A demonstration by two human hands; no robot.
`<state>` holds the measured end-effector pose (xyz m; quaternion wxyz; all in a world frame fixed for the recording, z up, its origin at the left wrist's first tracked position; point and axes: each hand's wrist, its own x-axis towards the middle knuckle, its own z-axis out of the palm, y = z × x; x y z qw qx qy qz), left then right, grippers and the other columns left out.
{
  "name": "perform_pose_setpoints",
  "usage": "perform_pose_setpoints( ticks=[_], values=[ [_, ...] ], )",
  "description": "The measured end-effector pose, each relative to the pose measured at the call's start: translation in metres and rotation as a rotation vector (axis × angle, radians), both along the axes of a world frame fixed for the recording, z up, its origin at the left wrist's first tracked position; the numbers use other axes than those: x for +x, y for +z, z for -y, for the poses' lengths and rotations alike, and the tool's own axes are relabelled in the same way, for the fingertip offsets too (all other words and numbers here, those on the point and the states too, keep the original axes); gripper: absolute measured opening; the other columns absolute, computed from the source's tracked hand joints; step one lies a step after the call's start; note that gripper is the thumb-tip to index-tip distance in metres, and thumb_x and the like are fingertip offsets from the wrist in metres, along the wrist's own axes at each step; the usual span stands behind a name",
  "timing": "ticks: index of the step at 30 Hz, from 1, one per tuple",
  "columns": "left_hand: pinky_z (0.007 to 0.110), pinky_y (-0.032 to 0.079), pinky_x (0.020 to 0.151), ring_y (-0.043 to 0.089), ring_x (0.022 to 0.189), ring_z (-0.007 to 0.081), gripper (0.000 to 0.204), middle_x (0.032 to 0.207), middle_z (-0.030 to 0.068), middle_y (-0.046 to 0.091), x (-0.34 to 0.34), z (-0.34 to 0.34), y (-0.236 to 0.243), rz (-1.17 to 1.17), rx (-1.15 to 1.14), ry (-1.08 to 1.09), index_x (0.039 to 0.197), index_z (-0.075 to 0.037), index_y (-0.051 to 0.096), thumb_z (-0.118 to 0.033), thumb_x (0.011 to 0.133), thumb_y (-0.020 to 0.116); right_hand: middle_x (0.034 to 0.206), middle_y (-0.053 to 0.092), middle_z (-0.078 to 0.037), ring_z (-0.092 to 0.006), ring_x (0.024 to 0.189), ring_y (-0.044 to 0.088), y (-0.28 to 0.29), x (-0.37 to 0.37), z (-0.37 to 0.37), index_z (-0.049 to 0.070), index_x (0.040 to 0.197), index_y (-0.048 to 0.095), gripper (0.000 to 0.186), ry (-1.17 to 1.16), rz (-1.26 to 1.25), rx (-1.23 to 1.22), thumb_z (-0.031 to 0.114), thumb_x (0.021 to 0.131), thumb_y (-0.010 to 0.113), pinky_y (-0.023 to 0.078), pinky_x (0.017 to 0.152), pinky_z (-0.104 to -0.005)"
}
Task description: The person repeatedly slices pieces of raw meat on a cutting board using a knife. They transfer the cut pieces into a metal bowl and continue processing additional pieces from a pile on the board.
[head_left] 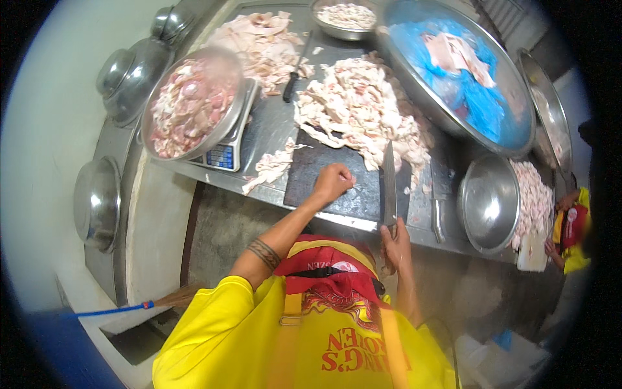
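My right hand grips the handle of a long broad knife, its blade pointing away from me along the right part of a dark cutting board. Over the board's left half, my left hand is closed with curled fingers; what they hold, if anything, I cannot make out. Just beyond both hands lies a large heap of pale, fatty meat strips, spilling onto the board's far edge. A smaller pile of pale strips rests by the board's left side.
To the left, a steel bowl of pinkish meat sits on a scale. Another knife lies near flat pale pieces. On the right are a large basin with blue plastic, a third knife, a steel bowl and a co-worker.
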<state>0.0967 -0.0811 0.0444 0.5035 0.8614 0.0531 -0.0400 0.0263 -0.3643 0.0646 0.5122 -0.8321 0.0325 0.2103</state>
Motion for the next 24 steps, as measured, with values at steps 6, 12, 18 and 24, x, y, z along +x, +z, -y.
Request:
perform_pose_setpoints(
  ticks=[6, 12, 18, 24],
  values=[
    [0.026, 0.055, 0.074, 0.07, 0.085, 0.0124, 0.01, 0.088, 0.0045, 0.072, -0.019, -0.133, 0.083, -0.107, -0.293, 0.11, 0.092, -0.003, 0.067, -0.002, 0.085, 0.074, 0.112, 0.068, -0.026, -0.0314, 0.106, 0.066, -0.002, -0.013, -0.02, -0.003, 0.131, 0.054, 0.046, 0.086, 0.129, -0.107, 0.026, 0.097, 0.066, 0.05, 0.091, -0.0414],
    [0.026, 0.057, 0.074, 0.069, 0.082, 0.0138, 0.012, 0.088, 0.0045, 0.07, -0.049, -0.25, 0.183, 0.312, -0.392, 0.325, 0.094, -0.003, 0.067, -0.003, 0.085, 0.075, 0.095, 0.07, -0.026, -0.0422, 0.089, 0.069, 0.018, -0.013, -0.048, 0.003, 0.122, 0.056, 0.035, 0.216, 0.053, -0.162, 0.025, 0.096, 0.066, 0.051, 0.078, -0.0468],
    [0.027, 0.055, 0.09, 0.067, 0.107, 0.0164, 0.02, 0.109, 0.0088, 0.069, -0.073, -0.36, 0.234, 0.511, -0.037, 0.665, 0.112, 0.0, 0.066, -0.001, 0.092, 0.068, 0.089, 0.068, -0.026, -0.0409, 0.076, 0.065, 0.028, -0.01, -0.066, 0.004, 0.118, 0.059, 0.03, 0.292, 0.051, -0.199, 0.023, 0.096, 0.066, 0.049, 0.068, -0.045],
    [0.029, 0.054, 0.077, 0.067, 0.086, 0.0152, 0.027, 0.104, 0.0056, 0.071, -0.074, -0.274, 0.104, 0.305, 0.025, 0.397, 0.115, -0.004, 0.07, -0.002, 0.088, 0.067, 0.084, 0.068, -0.022, -0.0255, 0.07, 0.06, 0.009, -0.014, -0.061, 0.002, 0.123, 0.059, 0.035, 0.17, 0.004, -0.236, 0.023, 0.096, 0.068, 0.048, 0.066, -0.0417]
  ],
)
